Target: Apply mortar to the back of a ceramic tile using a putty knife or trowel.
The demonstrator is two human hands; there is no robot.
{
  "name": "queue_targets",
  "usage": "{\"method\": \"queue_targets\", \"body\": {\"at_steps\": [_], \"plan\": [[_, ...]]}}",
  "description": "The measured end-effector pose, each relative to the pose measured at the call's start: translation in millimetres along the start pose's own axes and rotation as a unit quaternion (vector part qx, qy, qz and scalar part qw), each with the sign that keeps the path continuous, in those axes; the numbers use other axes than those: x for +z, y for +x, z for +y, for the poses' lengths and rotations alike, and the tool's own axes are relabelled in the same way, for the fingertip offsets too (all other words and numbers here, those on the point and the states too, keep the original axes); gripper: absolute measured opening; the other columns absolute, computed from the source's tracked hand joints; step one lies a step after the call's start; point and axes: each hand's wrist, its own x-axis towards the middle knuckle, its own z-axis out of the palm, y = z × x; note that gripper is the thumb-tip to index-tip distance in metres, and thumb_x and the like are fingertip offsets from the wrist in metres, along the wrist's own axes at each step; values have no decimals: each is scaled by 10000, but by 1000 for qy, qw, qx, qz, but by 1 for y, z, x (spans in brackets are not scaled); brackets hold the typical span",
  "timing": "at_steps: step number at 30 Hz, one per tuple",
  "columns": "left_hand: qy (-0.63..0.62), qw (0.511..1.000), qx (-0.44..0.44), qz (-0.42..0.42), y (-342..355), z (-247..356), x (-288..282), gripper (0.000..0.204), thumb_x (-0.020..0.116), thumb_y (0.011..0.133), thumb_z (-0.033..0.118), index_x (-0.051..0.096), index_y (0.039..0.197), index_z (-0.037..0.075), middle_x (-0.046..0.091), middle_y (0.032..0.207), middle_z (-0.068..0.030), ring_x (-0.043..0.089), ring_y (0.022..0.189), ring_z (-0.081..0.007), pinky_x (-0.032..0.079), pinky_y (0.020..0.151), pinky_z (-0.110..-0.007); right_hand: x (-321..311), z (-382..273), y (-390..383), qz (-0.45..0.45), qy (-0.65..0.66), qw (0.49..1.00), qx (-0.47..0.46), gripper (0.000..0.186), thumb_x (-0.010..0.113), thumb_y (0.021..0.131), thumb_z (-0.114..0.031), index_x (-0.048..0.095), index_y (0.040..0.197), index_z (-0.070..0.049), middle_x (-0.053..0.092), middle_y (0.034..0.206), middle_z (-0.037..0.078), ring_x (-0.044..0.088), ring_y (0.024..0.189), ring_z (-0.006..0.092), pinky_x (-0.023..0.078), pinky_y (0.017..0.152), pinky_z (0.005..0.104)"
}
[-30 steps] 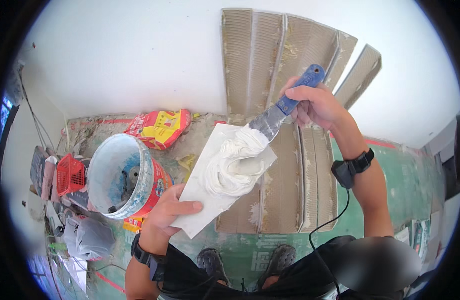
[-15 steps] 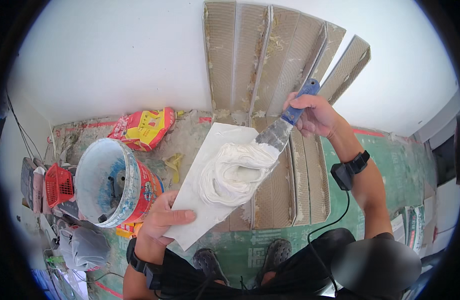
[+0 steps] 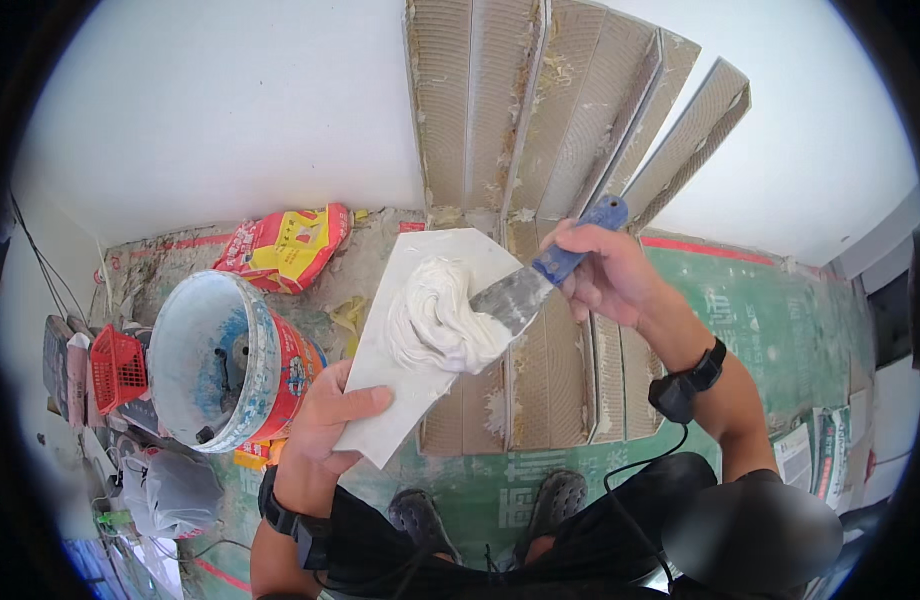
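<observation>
My left hand (image 3: 338,415) grips the near lower corner of a flat white board (image 3: 380,335), thumb on top. A thick mound of white paste (image 3: 442,320) is heaped on the board. In my right hand (image 3: 610,270) is a putty knife (image 3: 560,265) with a blue handle. Its metal blade, smeared with white, presses into the right side of the mound. The blade's tip is hidden by paste.
Several brown-backed tile strips (image 3: 560,110) with ridged, yellowish residue lean on the white wall. A paint-stained bucket (image 3: 215,360) stands left, beside a red and yellow bag (image 3: 288,248). Further left are a red basket (image 3: 118,368) and a plastic bag (image 3: 170,490). Green sheeting (image 3: 720,320) covers the floor.
The putty knife has moved left and down across the board, pushing the paste into a taller, narrower mound. The board has shifted slightly up and left.
</observation>
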Motion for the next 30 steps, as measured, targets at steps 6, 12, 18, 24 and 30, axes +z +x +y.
{"method": "queue_targets", "body": {"at_steps": [6,12,18,24,30], "plan": [[-8,998,22,62,12,0,3,514,775,871,101,583,1298,-111,748,1092,-199,771,845,-240,645,740,-353,26,14,-1,21,11,998,-53,250,635,993,-247,690,985,-3,700,726,109,575,452,146,557,429,318],[-7,999,21,43,18,0,3,531,774,868,83,573,1322,-103,737,1157,-194,765,900,-244,637,793,-363,53,-24,0,-5,-56,984,-171,221,680,992,-213,695,1040,2,711,770,112,601,491,157,536,467,301],[-17,998,21,51,19,-2,-1,518,764,869,74,585,1324,-98,728,1193,-189,755,954,-241,617,851,-350,73,-47,-8,-79,-337,876,-336,221,741,972,-187,712,1096,-6,709,838,50,651,610,100,559,539,281],[-54,996,29,62,10,8,-1,493,750,878,89,603,1316,-83,733,1177,-171,755,947,-232,611,827,-331,72,-49,-5,-70,-336,892,-294,228,771,951,-139,717,1138,-19,714,908,44,650,717,102,536,638,272],[-100,992,43,66,8,7,-4,473,728,891,97,608,1314,-76,734,1172,-175,756,925,-234,605,801,-320,76,-26,-24,-145,-554,680,-457,501,852,806,-48,718,1287,-85,652,874,94,637,778,269,511,693,350]]}}
